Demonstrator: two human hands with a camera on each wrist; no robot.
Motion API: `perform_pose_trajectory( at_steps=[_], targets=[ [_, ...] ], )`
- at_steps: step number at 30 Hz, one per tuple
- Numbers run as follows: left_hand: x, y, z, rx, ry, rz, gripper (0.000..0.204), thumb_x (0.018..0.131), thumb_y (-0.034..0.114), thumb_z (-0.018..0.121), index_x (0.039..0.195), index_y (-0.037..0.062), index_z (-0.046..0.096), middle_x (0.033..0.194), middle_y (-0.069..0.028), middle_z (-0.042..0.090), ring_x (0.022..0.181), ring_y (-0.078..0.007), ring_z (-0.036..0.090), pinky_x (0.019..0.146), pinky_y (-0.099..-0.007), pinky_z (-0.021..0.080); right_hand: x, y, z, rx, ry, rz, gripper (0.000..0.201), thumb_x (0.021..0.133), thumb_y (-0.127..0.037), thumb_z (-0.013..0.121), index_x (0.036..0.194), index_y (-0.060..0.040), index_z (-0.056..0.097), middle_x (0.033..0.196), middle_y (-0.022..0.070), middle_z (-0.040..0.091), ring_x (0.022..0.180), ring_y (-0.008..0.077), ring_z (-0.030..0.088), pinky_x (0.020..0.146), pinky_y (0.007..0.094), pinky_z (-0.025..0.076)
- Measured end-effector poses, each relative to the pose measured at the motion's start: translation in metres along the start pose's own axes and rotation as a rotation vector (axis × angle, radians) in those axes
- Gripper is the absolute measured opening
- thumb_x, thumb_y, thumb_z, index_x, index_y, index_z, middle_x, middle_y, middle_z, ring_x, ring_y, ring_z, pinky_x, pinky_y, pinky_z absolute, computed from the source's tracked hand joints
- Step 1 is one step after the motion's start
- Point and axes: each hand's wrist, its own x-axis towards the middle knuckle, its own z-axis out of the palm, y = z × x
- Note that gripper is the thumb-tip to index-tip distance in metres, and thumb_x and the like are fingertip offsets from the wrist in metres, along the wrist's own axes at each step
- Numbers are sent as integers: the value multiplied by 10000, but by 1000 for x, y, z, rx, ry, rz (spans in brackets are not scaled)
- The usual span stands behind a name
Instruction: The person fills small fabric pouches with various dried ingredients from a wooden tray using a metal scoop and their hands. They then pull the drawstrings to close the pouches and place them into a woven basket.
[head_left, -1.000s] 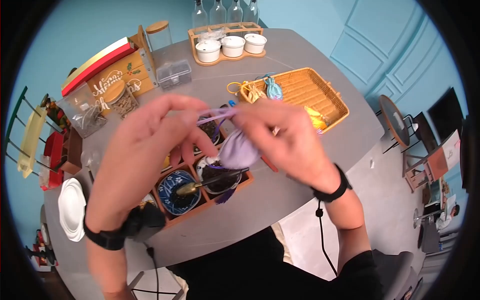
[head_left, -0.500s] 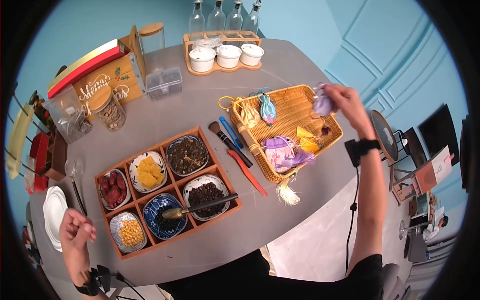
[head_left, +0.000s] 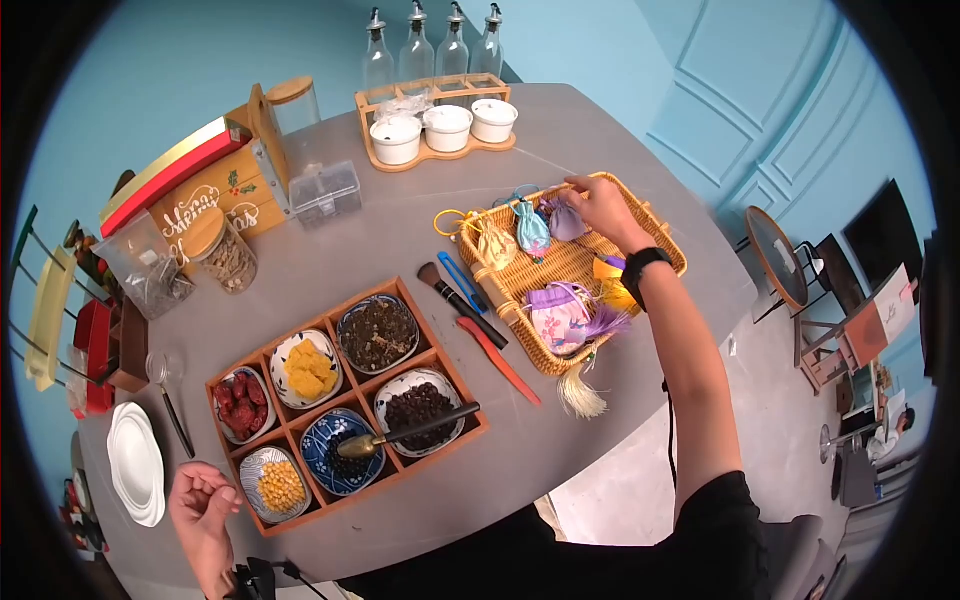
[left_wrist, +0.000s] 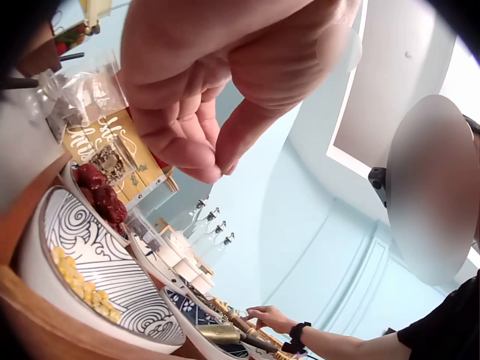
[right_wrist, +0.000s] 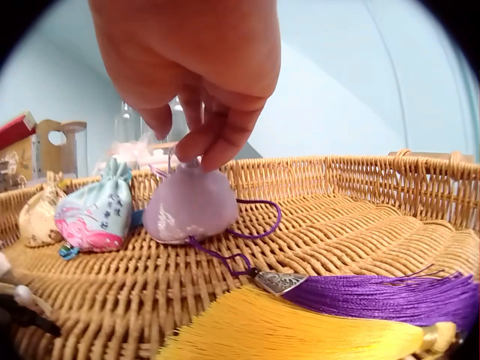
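My right hand [head_left: 600,212] is over the far side of the wicker basket [head_left: 650,222]. Its fingers pinch the gathered top of a lavender drawstring pouch [right_wrist: 191,206], whose bottom meets the basket's weave. A purple cord runs from the pouch to a purple tassel [right_wrist: 382,300] lying across a yellow tassel [right_wrist: 300,326]. Beside it lean a light blue pouch [right_wrist: 97,214] and a cream pouch [right_wrist: 39,214]. My left hand [head_left: 205,510] hovers near the corn-coloured kernels [head_left: 282,487], fingers loosely curled with thumb and fingertips close together, holding nothing.
A divided wooden tray [head_left: 348,515] bears bowls of dried foods, with a brass-headed scoop [head_left: 410,430] across two. Between tray and basket lie a brush [head_left: 450,288], a blue cutter [head_left: 462,282] and a red tool [head_left: 500,362]. White pots [head_left: 447,130] stand at the back.
My hands have parted from the pouch's drawstring. The right hand has carried the lavender pouch into the basket, beside the light blue one; the left has withdrawn to the tray's left corner.
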Motion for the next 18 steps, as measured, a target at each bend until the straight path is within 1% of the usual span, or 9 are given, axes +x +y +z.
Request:
perform_pose_trajectory(
  at_steps=[3,5,7,8,9,11,13,15,18],
  targets=[
    [-3,-5,-5,9,-2,-27,148,879,89,710,913,-2,599,704,-3,552,529,-62,439,503,-201,363,-28,-16,-19,-51,-49,-30,332,902,-205,616,1140,15,687,1015,229,712,943,330,703,870,392,536],
    [-6,0,-7,61,-85,-110,201,897,160,726,875,-2,609,627,31,509,469,-28,352,442,-209,265,-55,-35,-26,27,-139,27,342,891,-214,635,1130,25,689,986,214,721,920,300,708,856,379,538],
    [-8,-1,-2,79,-113,-95,216,915,184,703,850,1,609,596,45,483,458,-17,325,436,-214,227,-78,-54,-32,97,-427,62,359,867,-193,671,1161,13,680,979,151,729,774,247,682,734,346,543],
    [-10,-1,0,99,-131,-69,242,933,207,681,825,3,609,565,58,456,447,-7,297,430,-219,190,-90,-63,-32,116,-450,86,377,839,-187,709,1165,1,682,997,136,720,794,225,667,741,324,528],
    [-11,0,2,103,-133,-68,242,933,207,681,825,3,609,565,58,456,447,-7,297,430,-219,190,-97,-63,-30,120,-448,89,377,839,-187,709,1165,1,682,997,136,720,794,225,667,741,324,528],
    [-16,2,7,65,-194,-110,307,966,255,625,781,10,607,541,60,440,457,-8,304,442,-221,179,-108,-57,-21,96,-449,-66,391,817,-174,730,1162,1,681,1024,127,711,858,191,652,773,312,512],
    [-17,1,13,106,-223,-85,342,988,249,566,745,11,598,542,50,454,457,-10,312,441,-219,199,-111,-62,-23,119,-483,-54,350,801,-165,744,1112,-14,698,986,101,690,858,171,625,776,313,496],
    [-19,2,19,92,-252,-83,335,992,216,540,731,12,593,544,39,473,462,-9,323,441,-218,214,-120,-68,-26,11,-425,-73,266,781,-155,748,993,-1,700,985,138,691,897,257,676,793,355,517],
    [-20,7,21,38,-281,-171,223,973,128,547,796,4,600,574,29,505,467,-8,346,441,-208,246,-127,-64,-29,56,-345,-36,184,791,-119,736,932,-11,688,942,117,673,835,232,657,749,350,509]
  ],
)
